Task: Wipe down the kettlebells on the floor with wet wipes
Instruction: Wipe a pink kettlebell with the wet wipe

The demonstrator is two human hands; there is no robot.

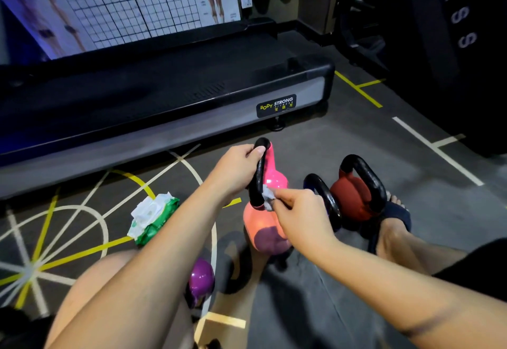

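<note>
The pink kettlebell (275, 178) sits in the middle of a cluster on the floor (356, 142), tipped so that its black handle (258, 181) is edge-on to the person. Whether its base rests on the floor or on a neighbour cannot be told. The left hand (238, 170) is curled round the far top of that handle, thumb over the bar. The right hand (299, 211) pinches a crumpled wet wipe (268, 197) against the handle's near lower end.

The kettlebell is likely heavy and rigid, and its glossy coat will turn slick once damp, so the handle is the sensible hold (the rounded body offers nothing to grip). The wipe is soft and limp and will bunch, so a firm pinch suits it.

Just nearer than the pink one stands a salmon kettlebell (260, 225), with a red kettlebell (351, 197) to the right and a purple kettlebell (201, 280) nearer still. Left of the cluster a green pack of wet wipes (156, 217) lies on the floor with its flap open and white sheets puffing out. How many remain inside is hidden.
</note>
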